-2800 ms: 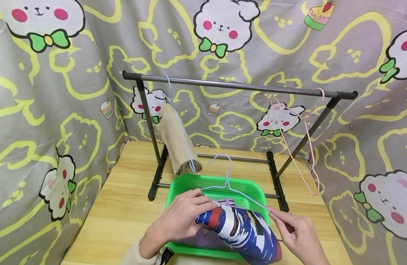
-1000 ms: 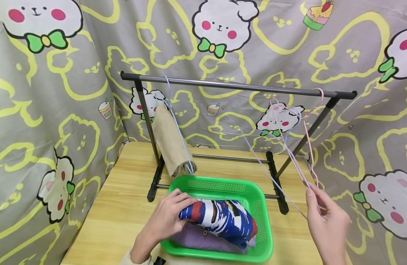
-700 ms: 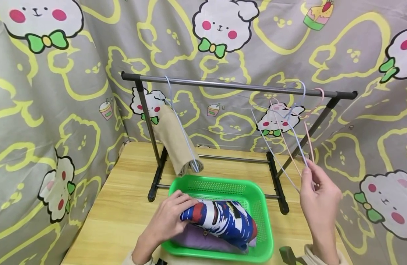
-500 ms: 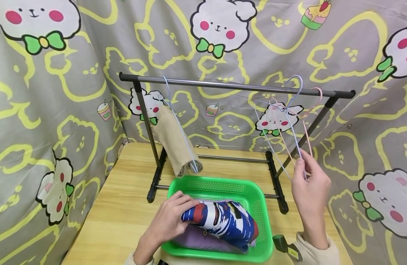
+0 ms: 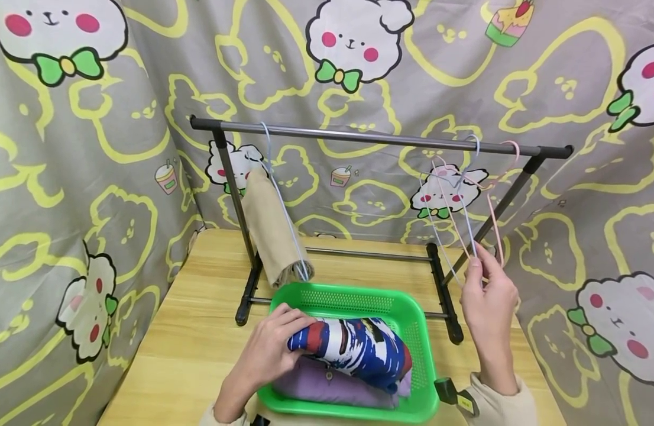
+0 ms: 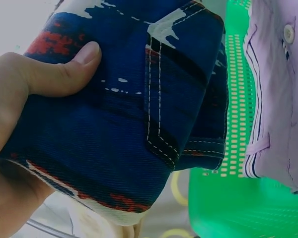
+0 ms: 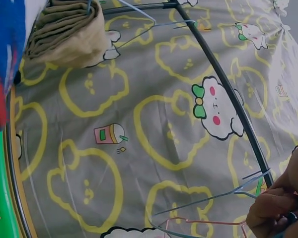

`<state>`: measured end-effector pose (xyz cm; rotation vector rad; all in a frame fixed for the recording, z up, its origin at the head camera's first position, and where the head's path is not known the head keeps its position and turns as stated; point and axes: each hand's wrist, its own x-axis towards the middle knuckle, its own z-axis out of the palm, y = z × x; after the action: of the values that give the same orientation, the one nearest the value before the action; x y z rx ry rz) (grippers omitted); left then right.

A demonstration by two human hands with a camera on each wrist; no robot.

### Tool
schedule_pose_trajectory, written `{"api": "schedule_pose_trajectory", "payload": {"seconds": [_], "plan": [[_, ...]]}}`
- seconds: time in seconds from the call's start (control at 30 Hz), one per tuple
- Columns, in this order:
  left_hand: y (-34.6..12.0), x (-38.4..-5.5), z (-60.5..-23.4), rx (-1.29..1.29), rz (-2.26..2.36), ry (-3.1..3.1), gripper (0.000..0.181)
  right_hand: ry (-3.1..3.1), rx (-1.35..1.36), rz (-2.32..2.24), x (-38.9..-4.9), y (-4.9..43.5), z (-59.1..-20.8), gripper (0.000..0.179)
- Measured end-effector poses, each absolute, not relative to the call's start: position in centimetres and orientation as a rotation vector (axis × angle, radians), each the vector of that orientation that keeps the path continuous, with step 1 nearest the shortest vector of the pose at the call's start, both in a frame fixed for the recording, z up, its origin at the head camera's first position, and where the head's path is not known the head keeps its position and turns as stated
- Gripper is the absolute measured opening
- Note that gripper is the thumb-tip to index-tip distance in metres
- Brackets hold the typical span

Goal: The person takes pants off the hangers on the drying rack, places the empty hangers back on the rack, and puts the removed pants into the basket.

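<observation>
My left hand (image 5: 274, 343) grips the left end of folded denim trousers (image 5: 359, 349), printed blue, white and red, above the green basket (image 5: 430, 378). In the left wrist view its thumb lies on top of the denim (image 6: 109, 129), and stitching shows. My right hand (image 5: 486, 290) pinches the lower right side of a blue wire hanger (image 5: 465, 204). That hanger carries no garment, and its hook is at the rail (image 5: 359, 137), seemingly over it. Folded lilac trousers (image 5: 332, 387) with a button lie in the basket beneath the denim.
Beige folded trousers (image 5: 274, 231) hang on another blue hanger (image 5: 284, 204) at the rail's left. A pink hanger (image 5: 496, 225) hangs at the right, close behind my right hand. The rack's black feet (image 5: 449, 319) stand on the wooden table (image 5: 183, 331) behind the basket.
My right hand has drawn the blue hanger out from the denim trousers and carried it up and right to the rail. My left hand has kept hold of the denim, now lower over the basket.
</observation>
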<state>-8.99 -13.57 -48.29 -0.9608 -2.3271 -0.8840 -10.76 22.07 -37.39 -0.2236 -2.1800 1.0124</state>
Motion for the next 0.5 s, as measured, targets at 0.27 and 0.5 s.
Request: {"api": "schedule_pose_trajectory", "payload": {"seconds": [0.27, 0.5], "plan": [[-14.1, -9.4, -48.1, -0.936, -0.897, -2.346, 0.057, -2.205, -0.161, 0.915, -10.1, 22.7, -38.0, 0.037], [-14.7, -9.7, -47.7, -0.891, -0.925, -2.375, 0.059, -2.265, -0.056, 0.873, -9.5, 22.8, -38.1, 0.039]]}}
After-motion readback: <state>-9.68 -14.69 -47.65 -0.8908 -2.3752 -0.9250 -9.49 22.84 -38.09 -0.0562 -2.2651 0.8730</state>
